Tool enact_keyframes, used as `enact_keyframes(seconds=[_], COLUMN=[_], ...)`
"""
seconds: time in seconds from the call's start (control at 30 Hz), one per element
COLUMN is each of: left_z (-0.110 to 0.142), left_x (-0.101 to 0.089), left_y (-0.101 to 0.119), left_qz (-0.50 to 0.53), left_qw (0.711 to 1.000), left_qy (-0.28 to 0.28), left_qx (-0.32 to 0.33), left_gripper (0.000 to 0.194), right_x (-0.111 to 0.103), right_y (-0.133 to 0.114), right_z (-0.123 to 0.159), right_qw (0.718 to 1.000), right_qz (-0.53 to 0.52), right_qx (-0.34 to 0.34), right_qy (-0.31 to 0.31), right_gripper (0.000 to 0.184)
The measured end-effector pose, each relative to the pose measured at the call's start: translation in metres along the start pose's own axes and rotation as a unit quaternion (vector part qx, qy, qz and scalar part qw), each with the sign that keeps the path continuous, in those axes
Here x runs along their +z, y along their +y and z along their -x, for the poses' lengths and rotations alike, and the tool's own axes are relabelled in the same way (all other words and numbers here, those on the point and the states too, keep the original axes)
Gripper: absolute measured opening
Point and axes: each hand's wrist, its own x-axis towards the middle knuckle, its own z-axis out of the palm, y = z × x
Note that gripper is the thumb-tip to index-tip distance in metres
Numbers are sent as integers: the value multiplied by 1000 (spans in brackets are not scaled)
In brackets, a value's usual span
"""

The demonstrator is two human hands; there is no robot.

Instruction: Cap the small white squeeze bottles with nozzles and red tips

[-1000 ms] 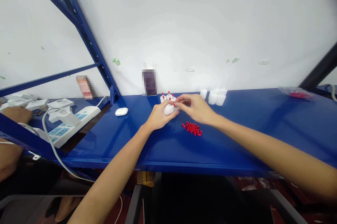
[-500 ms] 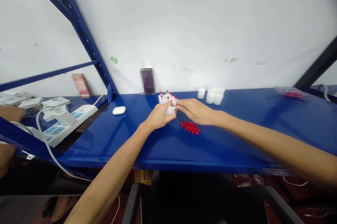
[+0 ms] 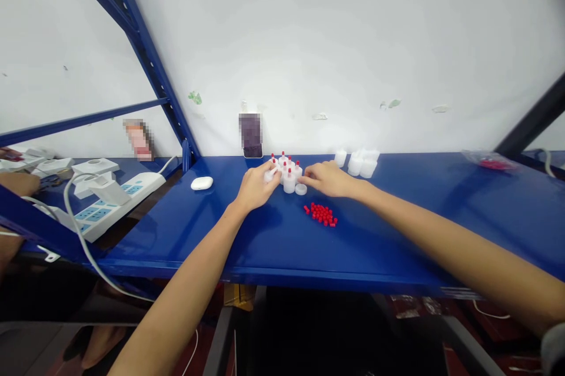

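My left hand (image 3: 255,189) is closed around a small white squeeze bottle (image 3: 271,175), tilted with its bare nozzle pointing up and right. Just beyond it stands a cluster of white bottles with red tips, one capped bottle (image 3: 289,180) at its front. Beside that bottle lies a low, round white piece (image 3: 301,189). My right hand (image 3: 329,179) hovers at the cluster's right side, fingers bent and apart, with nothing visible in them. Nearer to me is a loose pile of small red caps (image 3: 322,214).
More white bottles (image 3: 362,163) stand by the wall. At the far right lies a clear bag with red pieces (image 3: 492,163). A white earbud case (image 3: 202,183), a phone (image 3: 252,135) and a power strip (image 3: 99,210) are on the left, past a blue frame post (image 3: 150,64).
My hands have separated. The left carries the bottle left and tilts it; the right has drawn away to the right. The front capped bottle and round white piece now show.
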Motion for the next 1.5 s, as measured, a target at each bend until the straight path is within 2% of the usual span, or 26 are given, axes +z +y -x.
enact_keyframes(seconds=[0.1, 0.23, 0.3, 0.47, 0.57, 0.67, 0.77, 0.9, 1.1, 1.2, 1.3, 1.43, 1.5], left_z=[-1, -1, 1, 3, 3, 3, 3, 2, 4, 4, 5, 5, 5], left_x=[0, 2, 3, 5, 6, 8, 9, 9, 7, 7, 6, 6, 6], left_y=[4, 5, 5, 5, 3, 1, 0, 1, 4, 5, 7, 9, 10], left_qz=[9, 1, -2, -17, -29, -45, -62, -72, -74, -79, -80, -61, -49], left_qw=[1000, 1000, 1000, 998, 997, 995, 994, 993, 993, 993, 992, 991, 992], left_qy=[1, 3, -5, -50, -71, -83, -84, -77, -82, -82, -90, -103, -105], left_qx=[2, 9, 12, 15, 17, 19, 39, 49, 35, 41, 48, 57, 59], left_gripper=[25, 25, 22, 20, 20, 21, 22, 21, 22, 22, 23, 21, 20], right_x=[-4, -10, -10, -5, -3, -4, -6, -7, -6, -8, -11, -9, -7], right_y=[-5, -14, -20, -33, -33, -30, -30, -37, -39, -34, -31, -31, -32], right_z=[11, 28, 31, 22, 14, 10, 11, 16, 10, 7, 7, 9, 10], right_qw=[1000, 991, 989, 988, 988, 992, 994, 988, 983, 991, 994, 965, 950], right_qz=[-5, -52, -33, 55, 43, 12, 14, 72, 77, 32, -89, -244, -285], right_qx=[-6, -82, -93, -46, -46, -41, -31, -14, 4, 0, -22, -53, -74], right_qy=[-2, -92, -111, -135, -138, -115, -108, -135, -164, -131, -58, 74, 101], right_gripper=[34, 23, 23, 24, 18, 20, 25, 31, 20, 16, 12, 7, 9])
